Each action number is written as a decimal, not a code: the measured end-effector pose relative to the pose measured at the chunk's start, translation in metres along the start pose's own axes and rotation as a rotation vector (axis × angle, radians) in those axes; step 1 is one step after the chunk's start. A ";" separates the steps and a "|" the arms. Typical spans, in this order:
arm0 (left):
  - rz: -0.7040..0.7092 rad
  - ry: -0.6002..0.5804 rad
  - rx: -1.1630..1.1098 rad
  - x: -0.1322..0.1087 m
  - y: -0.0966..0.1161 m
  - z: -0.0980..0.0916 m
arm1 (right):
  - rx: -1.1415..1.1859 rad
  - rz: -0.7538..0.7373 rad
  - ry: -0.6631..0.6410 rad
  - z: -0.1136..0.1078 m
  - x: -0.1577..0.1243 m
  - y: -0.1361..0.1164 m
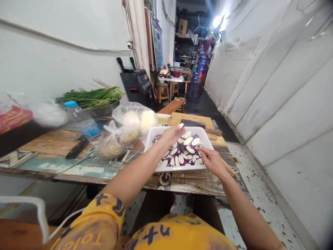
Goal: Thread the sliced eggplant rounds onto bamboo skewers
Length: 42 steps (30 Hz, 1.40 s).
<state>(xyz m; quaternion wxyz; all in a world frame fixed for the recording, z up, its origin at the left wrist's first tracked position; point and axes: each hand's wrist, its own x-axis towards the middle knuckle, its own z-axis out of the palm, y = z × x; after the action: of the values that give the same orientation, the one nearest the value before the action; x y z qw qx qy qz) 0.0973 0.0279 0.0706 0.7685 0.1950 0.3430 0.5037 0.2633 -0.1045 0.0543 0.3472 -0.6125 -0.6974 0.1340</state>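
Observation:
A white plastic tub (179,169) full of purple-skinned eggplant slices (190,149) stands on the table in front of me. Over its far left part, my left hand (174,134) holds an eggplant slice (181,126) at its fingertips. My right hand (212,160) is at the tub's right side, with thumb and fingers pinched together over the slices. Whatever is between those fingers is too small to make out. Thin bamboo skewers (230,169) lie on the table just beyond the right wrist, partly covered by it.
Behind the tub lies a cutting board (191,118) with a wood-handled knife (213,131). To the left are bagged pale vegetables (136,119), a water bottle (84,121), a black-handled knife (77,148) and a metal bowl of greens (97,99). A wall (293,104) runs along the right.

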 end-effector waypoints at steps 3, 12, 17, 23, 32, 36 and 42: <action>0.003 -0.026 0.011 -0.001 -0.003 0.001 | 0.000 0.009 0.005 0.000 0.000 0.000; -0.029 -0.016 0.045 -0.001 -0.004 0.002 | 0.005 0.013 0.024 0.002 -0.002 0.002; 0.004 0.037 0.039 0.005 -0.005 -0.003 | -0.009 -0.011 0.003 0.001 -0.002 0.001; -0.012 0.000 0.081 0.003 -0.003 -0.004 | 0.008 -0.021 -0.001 -0.001 -0.002 -0.001; -0.066 0.010 -0.013 0.002 0.003 -0.001 | -0.005 -0.016 0.018 0.002 -0.002 -0.001; -0.092 -0.063 0.042 0.001 0.006 0.000 | 0.003 -0.025 0.033 0.002 -0.002 -0.002; -0.050 -0.011 0.108 0.003 0.003 -0.001 | 0.023 -0.005 0.020 0.002 -0.003 -0.003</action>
<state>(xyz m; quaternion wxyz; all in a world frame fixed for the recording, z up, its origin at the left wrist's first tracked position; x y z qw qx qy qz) 0.0952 0.0319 0.0705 0.7710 0.2304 0.3702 0.4642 0.2603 -0.1071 0.0540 0.3612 -0.6081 -0.6939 0.1349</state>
